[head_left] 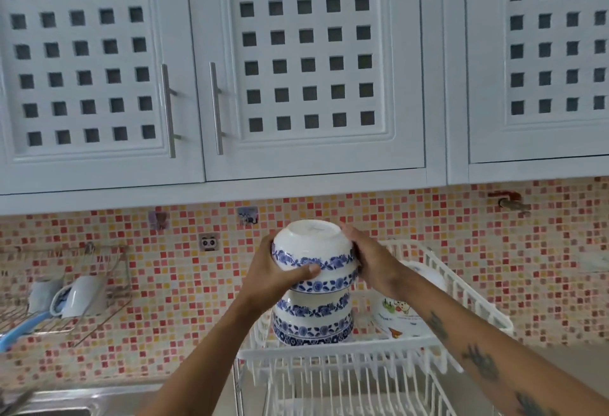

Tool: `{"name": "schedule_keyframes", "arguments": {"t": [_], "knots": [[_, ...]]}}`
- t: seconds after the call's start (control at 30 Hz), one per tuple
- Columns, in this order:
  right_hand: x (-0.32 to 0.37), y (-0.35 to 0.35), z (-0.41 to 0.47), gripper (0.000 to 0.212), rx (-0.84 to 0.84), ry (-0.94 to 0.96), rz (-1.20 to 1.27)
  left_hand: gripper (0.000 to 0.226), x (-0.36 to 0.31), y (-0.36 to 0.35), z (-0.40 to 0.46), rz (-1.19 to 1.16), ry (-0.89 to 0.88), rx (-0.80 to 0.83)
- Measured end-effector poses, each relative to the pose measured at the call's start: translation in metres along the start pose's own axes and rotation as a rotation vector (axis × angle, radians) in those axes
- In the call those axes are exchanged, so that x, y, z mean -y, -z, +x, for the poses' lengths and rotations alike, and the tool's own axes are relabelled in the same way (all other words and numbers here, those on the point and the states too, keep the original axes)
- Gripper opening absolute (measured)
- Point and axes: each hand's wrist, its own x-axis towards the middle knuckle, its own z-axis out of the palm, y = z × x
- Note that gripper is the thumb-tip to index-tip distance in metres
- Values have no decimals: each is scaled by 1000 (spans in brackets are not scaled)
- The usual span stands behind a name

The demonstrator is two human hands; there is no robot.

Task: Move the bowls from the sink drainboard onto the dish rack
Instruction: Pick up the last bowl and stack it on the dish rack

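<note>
A white bowl with a blue flower band (313,246) is upside down on top of a stack of matching bowls (313,320). The stack stands in the upper tier of the white dish rack (329,354). My left hand (280,270) grips the top bowl's left side, thumb across the blue band. My right hand (365,257) holds its right side. Both forearms reach up from the bottom of the view. The drainboard itself is mostly out of view.
A white dish with cartoon prints (400,315) lies in the rack to the right of the stack. A wire wall shelf (66,300) at left holds a white cup. White cabinets (296,69) hang overhead. The steel sink edge (66,402) shows at bottom left.
</note>
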Motion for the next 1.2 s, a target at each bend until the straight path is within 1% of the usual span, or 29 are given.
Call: {"name": "schedule_keyframes", "arguments": {"t": [0.07,0.13,0.2,0.23,0.3,0.37,0.47,0.57,0.6,0.63,0.7,0.73,0.8,0.9,0.93,1.0,1.1,1.2], "knots": [[-10,-8,7,42,-137,-3,-54,101,7,-4,-2,36,17,-10],[-17,-15,11,37,-255,6,-107,101,11,-6,-4,47,41,-7],[-18,-21,12,30,-288,2,-143,94,15,-8,-4,43,64,-2],[-18,-23,13,26,-293,-2,-153,91,17,-8,-4,41,75,2],[-19,-25,14,31,-303,-12,-184,89,23,-8,-3,41,111,1],[-23,-24,17,33,-311,-27,-193,95,32,-8,-1,40,148,-1],[-31,-22,19,24,-319,-58,-174,103,43,-8,3,70,180,6],[-34,-18,22,21,-316,-92,-171,87,44,-12,5,64,187,18],[-35,-17,23,21,-310,-105,-170,86,43,-13,5,57,183,27],[-37,-15,24,23,-302,-116,-169,91,45,-13,5,63,200,40],[-41,-13,25,31,-292,-129,-147,110,46,-11,5,70,241,56],[-43,-12,25,32,-290,-132,-132,113,46,-10,4,69,260,60],[-46,-11,25,30,-279,-140,-120,114,48,-8,5,67,310,70],[-50,-9,26,17,-257,-158,-99,116,49,-8,4,71,337,88],[-52,-8,27,17,-253,-164,-87,117,50,-8,4,74,342,96],[-54,-6,27,23,-248,-176,-83,123,49,-7,4,85,358,114],[-57,-7,28,38,-237,-198,-112,129,46,-8,2,82,394,142],[-58,-8,28,39,-240,-204,-143,129,45,-7,2,51,412,155]]}}
